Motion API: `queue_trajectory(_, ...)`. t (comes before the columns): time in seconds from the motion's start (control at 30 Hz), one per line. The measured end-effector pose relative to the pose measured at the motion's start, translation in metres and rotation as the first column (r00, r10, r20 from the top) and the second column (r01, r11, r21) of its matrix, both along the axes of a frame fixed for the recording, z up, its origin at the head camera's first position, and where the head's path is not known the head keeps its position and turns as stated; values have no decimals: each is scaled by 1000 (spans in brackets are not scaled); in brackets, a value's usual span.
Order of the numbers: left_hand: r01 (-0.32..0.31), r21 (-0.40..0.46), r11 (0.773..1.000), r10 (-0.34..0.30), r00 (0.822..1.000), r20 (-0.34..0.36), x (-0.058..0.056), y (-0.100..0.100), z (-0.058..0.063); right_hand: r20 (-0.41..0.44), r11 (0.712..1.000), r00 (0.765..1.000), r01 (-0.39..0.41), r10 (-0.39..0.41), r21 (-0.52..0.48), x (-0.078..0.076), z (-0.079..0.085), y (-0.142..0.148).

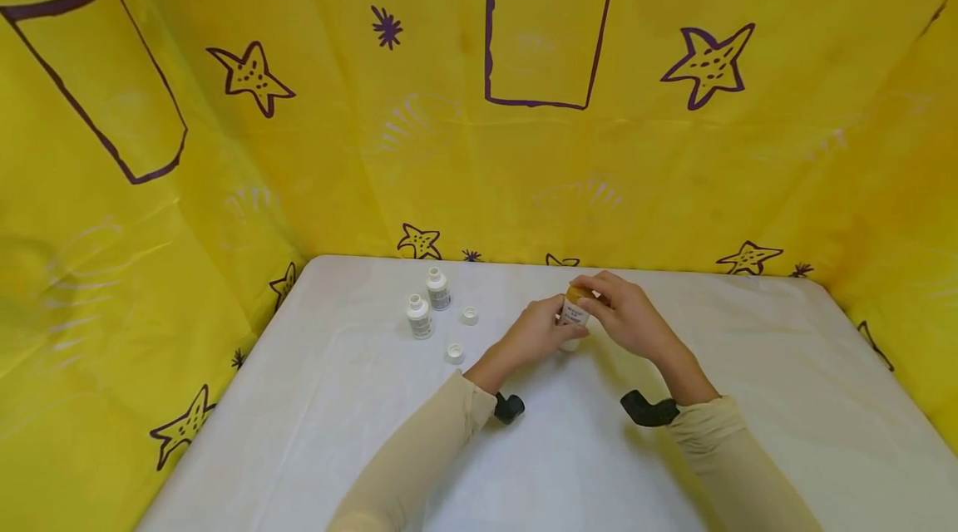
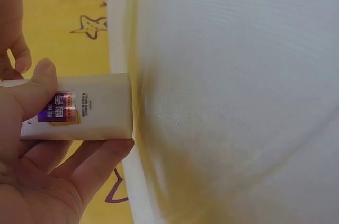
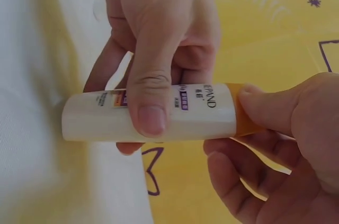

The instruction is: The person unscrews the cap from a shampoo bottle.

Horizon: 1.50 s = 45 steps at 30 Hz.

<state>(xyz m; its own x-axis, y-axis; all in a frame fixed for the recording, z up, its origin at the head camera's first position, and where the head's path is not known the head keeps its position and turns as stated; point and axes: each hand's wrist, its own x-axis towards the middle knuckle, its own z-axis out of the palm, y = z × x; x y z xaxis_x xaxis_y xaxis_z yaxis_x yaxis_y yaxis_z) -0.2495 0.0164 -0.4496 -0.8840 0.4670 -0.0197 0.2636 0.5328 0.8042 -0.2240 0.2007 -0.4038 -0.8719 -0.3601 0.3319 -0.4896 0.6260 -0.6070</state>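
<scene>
Upright over the white table stands a white toiletry bottle [image 1: 575, 314] with an orange cap [image 3: 238, 122] and a printed label. My left hand [image 1: 535, 332] grips its body, the thumb pressed across the front and the fingers behind, as the right wrist view shows. At the top, my right hand [image 1: 624, 317] pinches the orange cap between thumb and fingers. In the left wrist view the bottle's base [image 2: 124, 107] is close over the tabletop, and the left thumb covers part of the label.
To the left stand two small white bottles, one farther back [image 1: 438, 291] and one nearer [image 1: 420, 320], with uncapped necks. Beside them lie two white caps, one at the back [image 1: 470, 315] and one in front [image 1: 455, 353]. Yellow patterned cloth [image 1: 449, 166] hangs around the table [image 1: 337, 432].
</scene>
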Motion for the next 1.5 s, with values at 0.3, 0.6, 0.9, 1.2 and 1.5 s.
queue_trajectory(0.3,1,-8,1000,-1,1000,0,5,-12,0,32,999,998,-49,49,-4,3,0,-1)
queue_trajectory(0.6,25,-24,999,-26,999,-24,7,-18,3,66,997,995,-77,77,-6,5,2,-2)
queue_trajectory(0.9,39,-50,998,-43,996,-79,7,-20,5,144,997,986,-79,82,-26,7,4,-2)
queue_trajectory(1.2,-4,-14,1000,4,998,-57,14,-16,0,201,999,979,-23,32,-44,5,-5,-4)
queue_trajectory(1.5,-5,-44,999,0,992,-128,17,-13,-1,163,995,985,70,-57,-72,8,-5,-10)
